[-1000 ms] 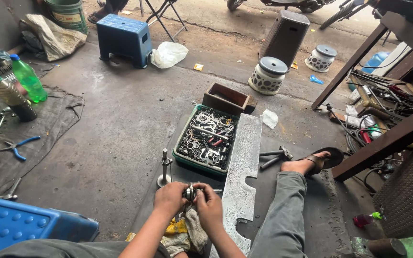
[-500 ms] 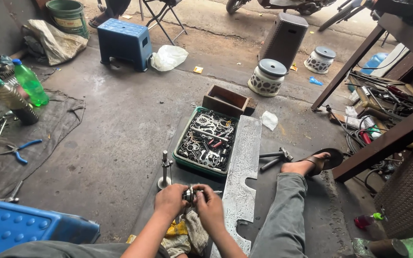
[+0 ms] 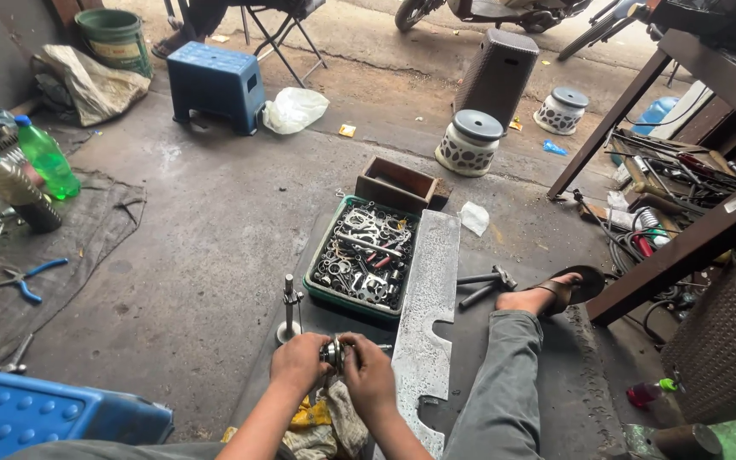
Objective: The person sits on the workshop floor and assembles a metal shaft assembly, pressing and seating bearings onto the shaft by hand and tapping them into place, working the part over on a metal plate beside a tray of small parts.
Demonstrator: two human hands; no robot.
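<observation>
Down at the bottom centre of the frame, my left hand (image 3: pixel 298 365) and right hand (image 3: pixel 370 375) meet around a small metal part (image 3: pixel 332 352), both clenched on it. My fingers cover most of it, so only a dark, round bit shows between the thumbs and I cannot tell what it is. Under my wrists lies a rag (image 3: pixel 321 423), yellow and grey, cut off by the lower edge.

Just left of my hands a metal shaft (image 3: pixel 289 307) stands upright on a round base. Above, near the centre, a green tray (image 3: pixel 366 255) holds a heap of metal pieces too tangled to sort out. A long grey plate (image 3: pixel 426 319) lies along its right side, reaching down past my right hand. My leg (image 3: pixel 504 392) stretches right of the plate, and a hammer (image 3: pixel 483 285) lies near the foot.

At lower left a blue stool (image 3: pixel 36 417) is cut by the frame. Pliers (image 3: pixel 31 279) lie on a cloth at left.
</observation>
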